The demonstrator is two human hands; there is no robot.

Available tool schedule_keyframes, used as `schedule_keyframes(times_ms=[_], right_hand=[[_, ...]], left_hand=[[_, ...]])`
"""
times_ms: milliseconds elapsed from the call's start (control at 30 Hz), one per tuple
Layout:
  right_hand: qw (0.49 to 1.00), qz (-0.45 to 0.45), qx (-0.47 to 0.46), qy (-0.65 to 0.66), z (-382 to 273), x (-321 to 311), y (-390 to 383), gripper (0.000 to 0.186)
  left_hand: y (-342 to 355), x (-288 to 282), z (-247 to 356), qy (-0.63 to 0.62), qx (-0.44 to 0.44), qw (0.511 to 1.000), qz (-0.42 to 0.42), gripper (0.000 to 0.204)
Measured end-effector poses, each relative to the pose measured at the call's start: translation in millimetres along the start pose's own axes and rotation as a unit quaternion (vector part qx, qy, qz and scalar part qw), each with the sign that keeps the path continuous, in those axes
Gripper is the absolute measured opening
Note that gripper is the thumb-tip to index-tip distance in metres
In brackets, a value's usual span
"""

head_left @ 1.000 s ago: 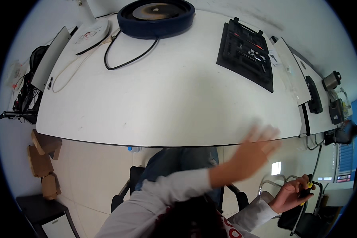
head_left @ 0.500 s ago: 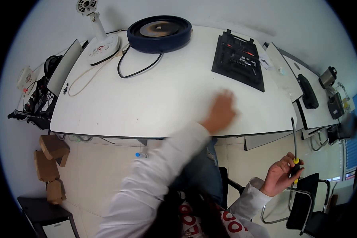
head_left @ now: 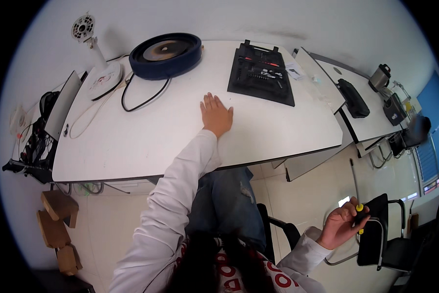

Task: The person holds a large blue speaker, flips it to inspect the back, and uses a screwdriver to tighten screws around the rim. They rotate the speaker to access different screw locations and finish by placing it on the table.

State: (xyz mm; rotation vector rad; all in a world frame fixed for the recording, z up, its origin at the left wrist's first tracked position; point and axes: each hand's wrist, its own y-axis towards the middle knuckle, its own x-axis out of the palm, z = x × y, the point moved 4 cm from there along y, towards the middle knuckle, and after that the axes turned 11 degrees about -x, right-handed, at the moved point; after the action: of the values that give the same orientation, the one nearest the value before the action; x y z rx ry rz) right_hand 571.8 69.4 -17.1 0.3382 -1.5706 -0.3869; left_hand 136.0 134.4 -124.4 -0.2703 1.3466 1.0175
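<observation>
My left hand lies palm down on the white table, fingers stretched out and nothing held. Off the table's right front corner, my right hand is wrapped round the black and yellow handle of a screwdriver, whose long shaft points upward. Beyond my left hand sits a round dark blue appliance with a scorched metal disc in its middle and a black cord. To its right an open black tool case holds small bits and tools with red parts.
A white fan stand without blades is at the far left of the table. Black cables hang on a rack at left, above cardboard boxes. At right are a side desk with a kettle and a black chair.
My left hand has moved left across the tabletop and now rests still and flat. My right hand keeps its grip on the screwdriver. The whole view has shifted somewhat.
</observation>
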Motion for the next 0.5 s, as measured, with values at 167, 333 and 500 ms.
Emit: schedule_keyframes(times_ms=[167,333,500], right_hand=[[0.999,0.027,-0.017,-0.015,-7.4,4.9,-3.7,0.018],[0.997,0.030,-0.037,-0.064,-30.2,1.6,-10.3,0.020],[0.994,0.039,-0.051,-0.094,-41.6,3.0,-12.9,0.020]], left_hand=[[-19.8,19.9,104.7,-0.030,0.049,0.997,-0.053,0.080],[-169.7,-13.5,256.9,-0.282,0.372,0.837,-0.288,0.045],[-197.0,-100.9,249.8,-0.288,0.527,0.725,-0.338,0.044]])
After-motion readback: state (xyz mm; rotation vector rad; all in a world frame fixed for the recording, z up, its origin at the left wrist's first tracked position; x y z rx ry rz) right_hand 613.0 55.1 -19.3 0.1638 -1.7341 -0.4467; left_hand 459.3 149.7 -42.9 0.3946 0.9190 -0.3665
